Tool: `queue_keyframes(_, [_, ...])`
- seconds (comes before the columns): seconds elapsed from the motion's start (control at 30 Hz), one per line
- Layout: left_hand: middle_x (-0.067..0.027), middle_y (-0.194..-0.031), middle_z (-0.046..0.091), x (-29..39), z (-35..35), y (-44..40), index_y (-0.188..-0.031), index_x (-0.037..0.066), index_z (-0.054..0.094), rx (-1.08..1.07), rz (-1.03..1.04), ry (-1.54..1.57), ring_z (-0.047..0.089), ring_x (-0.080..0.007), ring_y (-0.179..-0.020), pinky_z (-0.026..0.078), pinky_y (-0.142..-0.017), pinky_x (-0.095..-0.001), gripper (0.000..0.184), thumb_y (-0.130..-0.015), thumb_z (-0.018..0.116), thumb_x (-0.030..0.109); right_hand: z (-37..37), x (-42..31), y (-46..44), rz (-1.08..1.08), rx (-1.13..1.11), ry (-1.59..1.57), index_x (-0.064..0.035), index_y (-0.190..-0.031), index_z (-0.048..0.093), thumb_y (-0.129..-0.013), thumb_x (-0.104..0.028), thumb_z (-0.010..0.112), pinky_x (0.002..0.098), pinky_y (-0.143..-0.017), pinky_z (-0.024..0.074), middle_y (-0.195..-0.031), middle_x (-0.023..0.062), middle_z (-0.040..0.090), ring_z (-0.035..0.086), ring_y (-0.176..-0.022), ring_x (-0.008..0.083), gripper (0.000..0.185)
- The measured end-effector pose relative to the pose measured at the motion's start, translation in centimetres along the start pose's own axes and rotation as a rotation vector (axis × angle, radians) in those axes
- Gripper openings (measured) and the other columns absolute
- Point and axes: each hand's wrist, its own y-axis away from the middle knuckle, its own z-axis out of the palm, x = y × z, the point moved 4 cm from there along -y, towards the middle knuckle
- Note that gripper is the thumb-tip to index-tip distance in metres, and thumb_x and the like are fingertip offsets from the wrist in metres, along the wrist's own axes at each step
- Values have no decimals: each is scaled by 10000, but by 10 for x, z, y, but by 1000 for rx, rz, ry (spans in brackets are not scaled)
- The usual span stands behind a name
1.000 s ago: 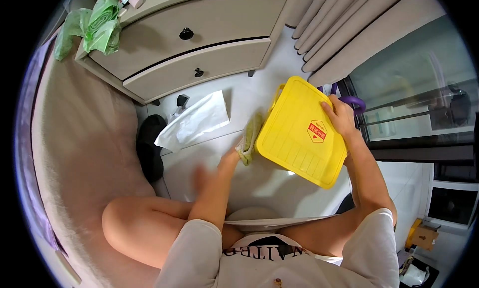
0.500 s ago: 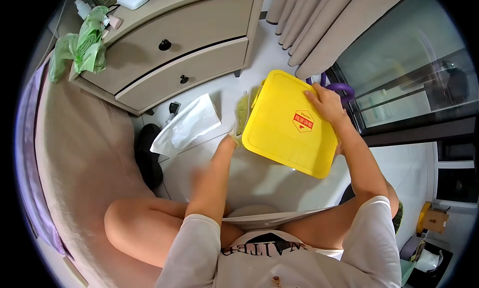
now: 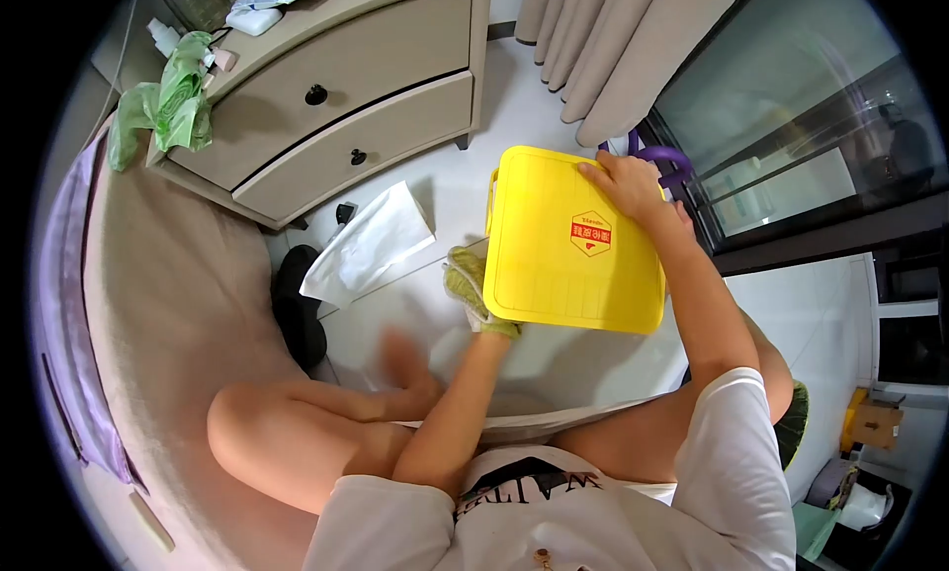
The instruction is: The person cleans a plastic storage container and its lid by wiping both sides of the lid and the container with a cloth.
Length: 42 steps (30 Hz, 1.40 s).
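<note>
A yellow plastic box (image 3: 549,264) with a flat face and a red-and-white label is held tilted above the floor in front of me. My right hand (image 3: 633,187) grips its upper right edge, fingers lying over the face. On my left hand (image 3: 474,289) is a fuzzy green glove with a pale cuff, close against the box's left side. Part of that hand is behind the box, and the glove covers the fingers, so their position is unclear. A yellow handle (image 3: 491,200) shows on the box's left side.
A white bag or sheet (image 3: 371,240) lies on the tiled floor beside black slippers (image 3: 297,304). A beige drawer cabinet (image 3: 395,67) stands ahead, with a green plastic bag (image 3: 183,96) on its left corner. Purple tubing (image 3: 664,161) is near the glass door.
The box has turned more upright and shifted slightly left. My gloved left hand has moved toward me along the box's left side and shows more clearly. My right hand keeps its hold.
</note>
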Motion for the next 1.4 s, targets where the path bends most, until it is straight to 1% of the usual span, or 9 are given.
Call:
queue_keyframes(0.3, [-102, -1164, 485, 87, 58, 17, -1231, 99, 412, 291, -294, 1009, 508, -231, -1025, 461, -819, -340, 430, -936, 364, 407, 3, 14, 0, 294, 38, -6, -75, -947, 653, -874, -554, 338, 427, -775, 448, -883, 158, 654, 618, -870, 312, 578])
queue_keyframes(0.43, [-67, -1243, 425, 110, 80, -5, -1290, 108, 342, 283, 38, 303, 457, -211, -1116, 423, -907, -316, 415, -951, 348, 347, 6, 25, 3, 509, 104, 6, -77, -945, 648, -884, -559, 298, 455, -794, 447, -921, 183, 640, 612, -888, 345, 599])
queue_keyframes(0.63, [-66, -1250, 423, 33, 59, 4, -1287, 108, 314, 140, 92, 133, 465, -213, -1111, 423, -913, -343, 392, -932, 420, 235, 12, 34, 11, 631, 113, -5, -58, -987, 638, -889, -570, 256, 450, -826, 445, -983, 200, 627, 596, -944, 364, 646])
queue_keyframes(0.83, [-103, -1209, 445, 44, 68, 8, -1264, 61, 328, -15, 159, 102, 459, -217, -1106, 398, -910, -339, 454, -871, 459, 246, 11, 30, 26, 688, 127, -3, -62, -1031, 603, -900, -552, 247, 456, -812, 441, -932, 190, 642, 600, -927, 370, 619])
queue_keyframes(0.93, [-90, -1144, 500, 60, 73, -34, -1237, 66, 369, -28, -184, 552, 514, -218, -1028, 436, -850, -334, 407, -911, 421, 305, 19, 35, 39, 748, 134, -45, -59, -1072, 560, -897, -534, 269, 463, -795, 446, -1054, 204, 601, 595, -941, 369, 583])
queue_keyframes(1.03, [-75, -1124, 521, 67, 70, -59, -1234, 74, 387, -27, -261, 410, 534, -212, -997, 454, -821, -344, 408, -921, 417, 332, 29, 35, 58, 620, 257, -174, -62, -1174, 478, -886, -453, 383, 465, -851, 404, -1188, 204, 525, 543, -1043, 366, 495])
queue_keyframes(1.1, [-61, -1145, 530, 78, 69, -58, -1238, 87, 400, -21, -301, 225, 557, -210, -987, 486, -794, -376, 430, -924, 421, 380, 23, 17, 74, 260, 583, 93, -66, -1258, 397, -851, -348, 495, 484, -936, 319, -1303, 194, 419, 429, -1182, 346, 505])
queue_keyframes(1.27, [-75, -1151, 548, 64, 66, -47, -1252, 112, 405, -138, -505, 348, 593, -230, -974, 523, -776, -372, 487, -916, 399, 465, 2, -67, 112, -211, 150, -279, -46, -1319, 325, -784, -356, 616, 526, -1014, 208, -1386, 165, 317, 297, -1271, 373, 683])
queue_keyframes(1.4, [-74, -1223, 517, 53, 61, -20, -1295, 118, 375, -170, -585, 453, 562, -226, -1040, 504, -825, -372, 530, -919, 357, 491, 10, -88, 114, -351, 3, 88, -48, -1324, 335, -723, -257, 694, 491, -1020, 276, -1402, 146, 308, 278, -1288, 380, 730])
